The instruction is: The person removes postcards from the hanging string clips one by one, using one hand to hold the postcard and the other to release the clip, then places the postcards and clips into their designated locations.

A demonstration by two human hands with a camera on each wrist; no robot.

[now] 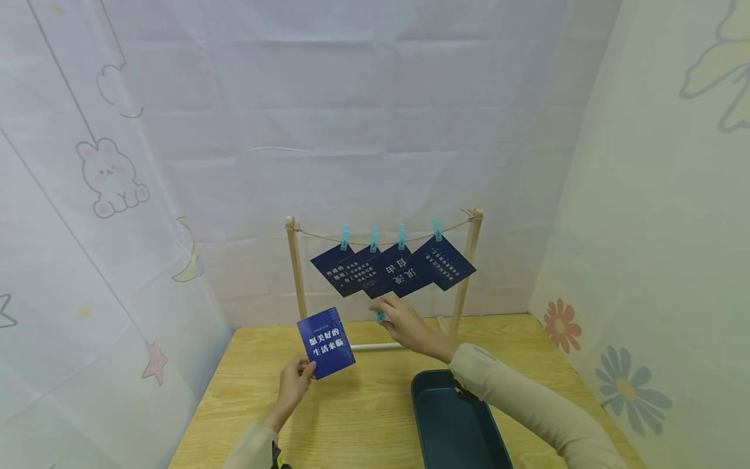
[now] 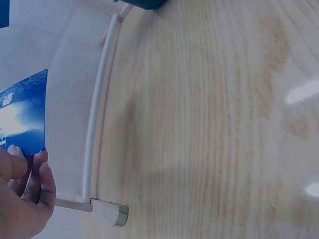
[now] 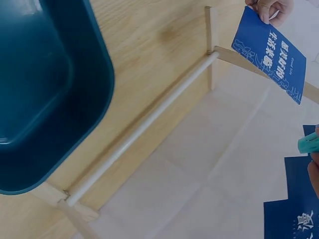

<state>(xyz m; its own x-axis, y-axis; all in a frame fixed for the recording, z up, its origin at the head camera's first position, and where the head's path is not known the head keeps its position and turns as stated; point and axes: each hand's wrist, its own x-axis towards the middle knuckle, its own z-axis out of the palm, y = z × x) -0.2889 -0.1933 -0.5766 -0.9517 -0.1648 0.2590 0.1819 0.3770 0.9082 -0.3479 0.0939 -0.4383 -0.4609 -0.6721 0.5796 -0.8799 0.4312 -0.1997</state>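
Note:
My left hand (image 1: pixel 295 383) pinches a blue card (image 1: pixel 326 344) with white printed characters by its lower corner, between thumb and fingers. The same card (image 2: pixel 25 112) shows at the left of the left wrist view. In my right hand (image 1: pixel 410 327) is a light-blue clothespin (image 1: pixel 380 316), just below the hanging cards; the right wrist view shows this clothespin (image 3: pixel 309 143) at its edge, with most of the hand out of frame. Several dark blue cards (image 1: pixel 442 264) hang overlapping from a string (image 1: pixel 319 236), each tilted on a corner under a light-blue clothespin (image 1: pixel 437 229).
The string is tied between two wooden posts (image 1: pixel 295 267) of a frame with a white bottom bar (image 1: pixel 375 346). A dark teal tray (image 1: pixel 457 423) stands on the wooden table (image 1: pixel 363 423) beneath my right forearm. Printed cloth walls (image 1: pixel 381 130) enclose the table's back and sides.

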